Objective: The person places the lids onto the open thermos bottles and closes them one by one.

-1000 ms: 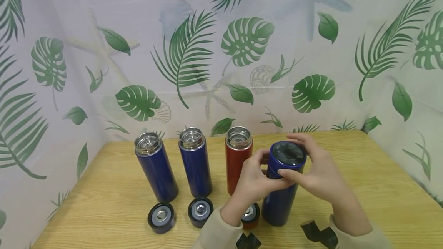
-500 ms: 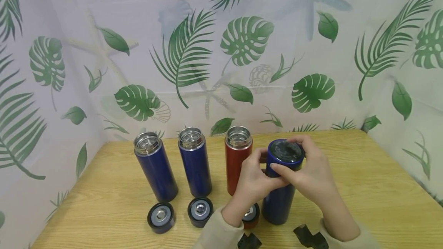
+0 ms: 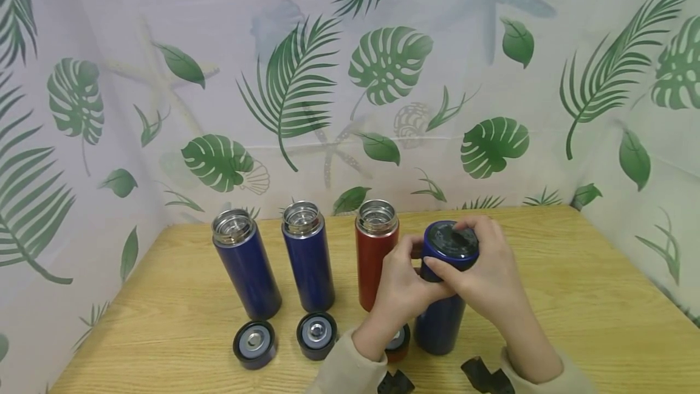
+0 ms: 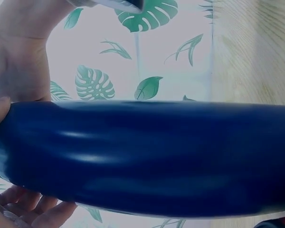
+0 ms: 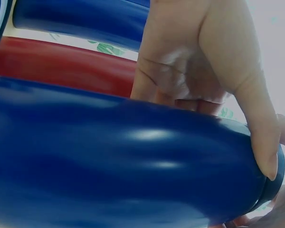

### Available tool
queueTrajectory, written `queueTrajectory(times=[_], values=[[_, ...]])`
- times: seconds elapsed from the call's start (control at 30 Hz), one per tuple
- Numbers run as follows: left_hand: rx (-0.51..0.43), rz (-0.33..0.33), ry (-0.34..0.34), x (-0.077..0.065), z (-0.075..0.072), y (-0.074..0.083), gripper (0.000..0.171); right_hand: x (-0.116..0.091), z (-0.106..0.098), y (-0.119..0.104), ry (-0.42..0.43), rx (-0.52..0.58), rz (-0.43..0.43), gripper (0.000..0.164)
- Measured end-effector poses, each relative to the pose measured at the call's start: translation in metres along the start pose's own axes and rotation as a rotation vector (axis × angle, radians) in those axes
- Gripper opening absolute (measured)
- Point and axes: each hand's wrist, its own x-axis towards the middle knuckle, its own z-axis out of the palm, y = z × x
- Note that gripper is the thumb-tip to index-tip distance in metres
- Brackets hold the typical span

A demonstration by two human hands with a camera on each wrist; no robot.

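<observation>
A dark blue thermos bottle (image 3: pixel 439 324) stands upright on the table at the right of the row, its black-topped lid (image 3: pixel 444 237) on it. My left hand (image 3: pixel 403 284) grips the bottle just below the lid, thumb in front. My right hand (image 3: pixel 489 275) holds the lid's rim from the right, thumb at the front and a finger bent over the top. The blue bottle body (image 4: pixel 147 159) fills much of the left wrist view. In the right wrist view, the left thumb (image 5: pixel 265 142) lies along the bottle's upper end, close to the lid seam.
Two blue bottles (image 3: pixel 248 272) (image 3: pixel 309 269) and a red bottle (image 3: pixel 377 254) stand lidless to the left, steel mouths showing. Upturned lids (image 3: pixel 254 345) (image 3: pixel 317 335) lie before the blue ones. A red lid (image 3: pixel 398 345) is partly hidden by my left wrist. A leaf-print cloth (image 3: pixel 339 78) hangs behind.
My right hand has shifted left and turned around the lid, its finger coming over the lid's top. The bottle's top has tipped slightly left. My left hand stays nearly in place.
</observation>
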Motion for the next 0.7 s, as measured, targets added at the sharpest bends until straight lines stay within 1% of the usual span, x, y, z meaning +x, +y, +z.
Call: queueTrajectory(times=[0.1,0.2,0.33,0.47,0.6,0.7], values=[[0.002,-0.003,0.0,0.0,0.0,0.0,0.055,0.0,0.001,0.0,0.004,-0.007,-0.005,0.053],[0.02,0.011,0.003,0.001,-0.001,0.0,0.055,0.0,0.0,0.0,-0.003,-0.011,-0.015,0.054],[0.038,0.034,0.008,0.001,-0.003,0.0,0.054,0.002,-0.001,0.002,-0.034,-0.026,-0.039,0.057],[0.033,0.029,0.001,0.001,-0.004,0.001,0.054,0.003,-0.005,0.003,-0.078,-0.056,-0.07,0.064],[0.026,0.023,-0.006,0.002,-0.003,0.001,0.054,0.002,-0.011,0.002,-0.125,-0.086,-0.053,0.072],[0.047,0.032,-0.011,0.001,-0.003,0.001,0.054,0.002,-0.014,0.003,-0.146,-0.108,-0.039,0.076]])
